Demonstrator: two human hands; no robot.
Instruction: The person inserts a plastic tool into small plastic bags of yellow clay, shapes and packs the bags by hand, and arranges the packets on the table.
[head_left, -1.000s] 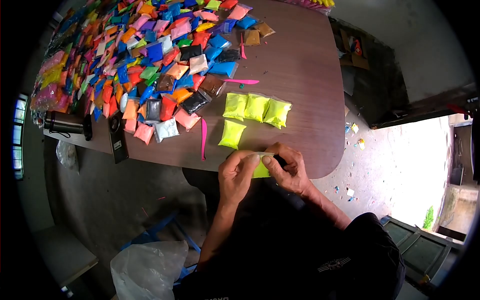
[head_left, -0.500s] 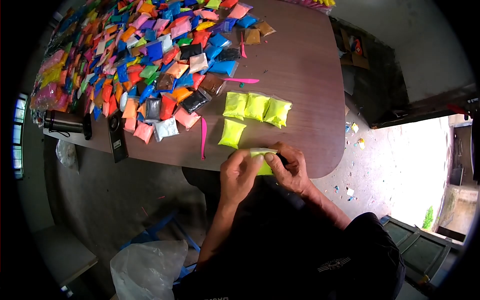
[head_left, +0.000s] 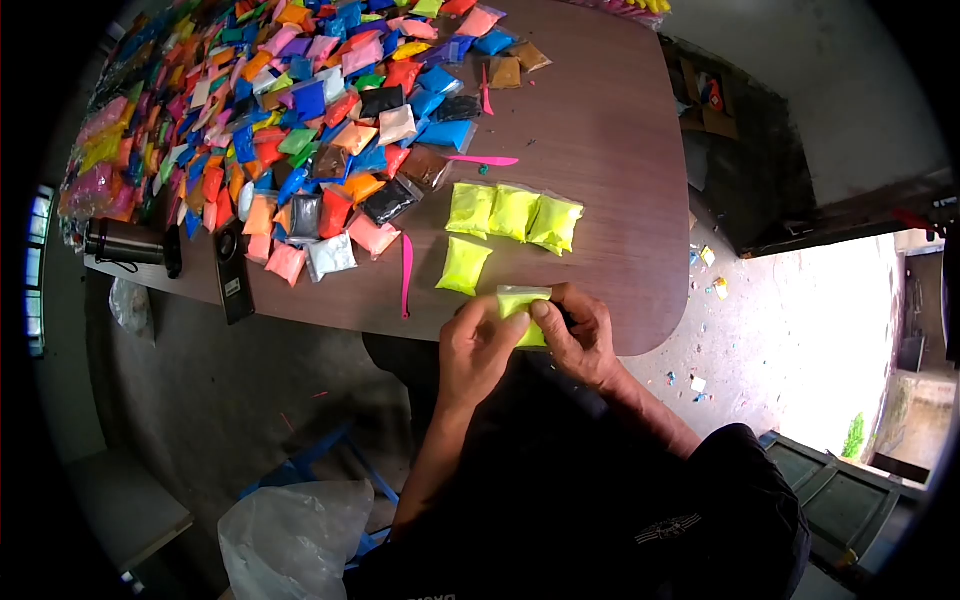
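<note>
A heap of small multicoloured plastic packets (head_left: 310, 100) covers the left side of the table (head_left: 620, 150), and a slim pink plastic knife (head_left: 407, 275) lies beside it towards the near edge. Right of that, four neon-yellow plastic packets (head_left: 512, 215) lie apart from the heap, probably to keep one colour together. At the near edge, the left hand (head_left: 472, 350) pinches the left side of a fifth neon-yellow packet (head_left: 520, 302), the right hand (head_left: 580, 335) its right, thumbs on top, seemingly to steady it.

The table (head_left: 610, 130) bears yellow packets (head_left: 513, 214), assorted packets (head_left: 297, 143), pink tools (head_left: 407, 278).
</note>
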